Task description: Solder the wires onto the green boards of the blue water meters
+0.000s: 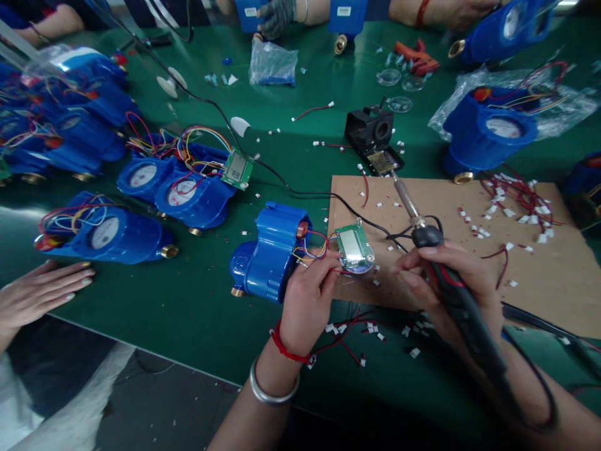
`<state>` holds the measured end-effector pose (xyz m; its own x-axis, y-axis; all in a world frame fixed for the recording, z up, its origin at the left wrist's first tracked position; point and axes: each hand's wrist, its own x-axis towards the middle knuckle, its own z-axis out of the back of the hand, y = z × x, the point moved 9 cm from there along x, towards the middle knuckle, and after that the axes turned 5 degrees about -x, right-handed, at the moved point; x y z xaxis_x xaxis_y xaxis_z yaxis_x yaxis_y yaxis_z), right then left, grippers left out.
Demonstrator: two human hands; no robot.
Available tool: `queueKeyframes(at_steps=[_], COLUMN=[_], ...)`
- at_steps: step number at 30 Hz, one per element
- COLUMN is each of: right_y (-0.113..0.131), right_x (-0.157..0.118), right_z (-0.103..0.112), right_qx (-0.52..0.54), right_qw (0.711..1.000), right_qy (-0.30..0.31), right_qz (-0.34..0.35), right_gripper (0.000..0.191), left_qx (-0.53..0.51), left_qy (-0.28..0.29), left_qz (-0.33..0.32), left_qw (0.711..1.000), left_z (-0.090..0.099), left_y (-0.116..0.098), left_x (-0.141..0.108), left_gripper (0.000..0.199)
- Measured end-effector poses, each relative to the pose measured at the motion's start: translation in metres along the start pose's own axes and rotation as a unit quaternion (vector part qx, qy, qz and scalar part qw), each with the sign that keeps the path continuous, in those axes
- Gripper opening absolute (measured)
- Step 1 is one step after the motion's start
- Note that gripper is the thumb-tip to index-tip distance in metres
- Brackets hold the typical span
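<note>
My right hand (462, 282) is wrapped round a soldering iron (444, 269). The iron's tip reaches the yellowish pad of a black soldering iron stand (370, 128). My left hand (310, 285), with a red cord and a silver bangle at the wrist, has its fingers closed at the left edge of a green circuit board (353, 245) with a small display. Coloured wires (319, 247) run from this board to a blue water meter (270, 250) lying beside my left hand. Under the board shows part of a round disc (359, 269).
Brown cardboard (422, 200) carries red-black leads (516, 197) with white connectors. Wired blue meters (192, 194) crowd the left; another meter (493, 128) stands at right. A co-worker's hand (44, 294) rests at the left edge. A gloved hand (277, 17) works opposite. A black cable (282, 181) crosses the table.
</note>
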<state>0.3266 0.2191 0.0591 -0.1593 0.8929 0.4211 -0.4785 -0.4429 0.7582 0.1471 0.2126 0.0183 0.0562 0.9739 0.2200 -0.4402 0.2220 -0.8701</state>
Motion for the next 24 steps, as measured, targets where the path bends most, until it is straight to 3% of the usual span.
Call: queueKeyframes(at_steps=[3, 7, 24], right_y=[0.017, 0.023, 0.017], right_x=[0.003, 0.001, 0.003], right_z=[-0.023, -0.051, -0.061], right_qx=[-0.069, -0.126, -0.104], right_qw=[0.991, 0.971, 0.973], right_qy=[0.067, 0.137, 0.159], right_qz=[0.096, 0.151, 0.133], right_gripper=[0.059, 0.056, 0.054], left_qx=[0.004, 0.012, -0.005], left_qy=[0.002, 0.002, 0.016], left_qz=[-0.003, -0.006, -0.016], left_qw=[1.0, 1.0, 1.0], left_z=[0.0, -0.001, 0.002], left_y=[-0.001, -0.002, -0.011], left_x=[0.0, 0.0, 0.0], left_gripper=[0.016, 0.018, 0.013])
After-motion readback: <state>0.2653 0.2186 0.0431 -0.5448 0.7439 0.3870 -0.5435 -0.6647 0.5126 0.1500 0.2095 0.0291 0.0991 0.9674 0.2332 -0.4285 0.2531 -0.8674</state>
